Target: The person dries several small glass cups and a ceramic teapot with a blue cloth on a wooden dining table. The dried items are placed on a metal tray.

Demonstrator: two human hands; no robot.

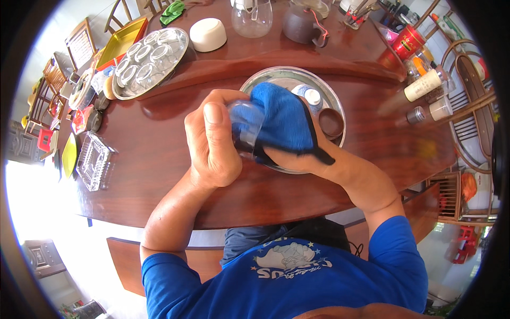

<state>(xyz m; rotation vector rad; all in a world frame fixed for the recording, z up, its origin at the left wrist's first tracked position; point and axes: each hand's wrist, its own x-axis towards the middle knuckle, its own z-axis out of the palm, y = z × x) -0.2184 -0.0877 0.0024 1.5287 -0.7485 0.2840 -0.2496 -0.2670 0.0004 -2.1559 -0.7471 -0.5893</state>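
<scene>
My left hand point(213, 139) grips a clear drinking glass point(248, 119) on its side, the thumb along its wall. Part of a blue cloth point(285, 119) with black edging shows through the glass. That cloth drapes over my right hand point(289, 157) and hides its fingers, which push the fabric against the glass mouth. Below both hands a round metal tray point(275, 71) lies on the wooden table. In it are a blue-and-white porcelain cup point(308, 93), with a small white piece on it, and a brown bowl point(331, 123).
An oval metal tray point(181, 44) of several upturned glasses stands at the left. Beyond are a white round container point(208, 35), a glass jug point(252, 20) and a dark teapot point(301, 26). A crystal ashtray point(94, 161) sits at the left edge, jars point(424, 85) at the right.
</scene>
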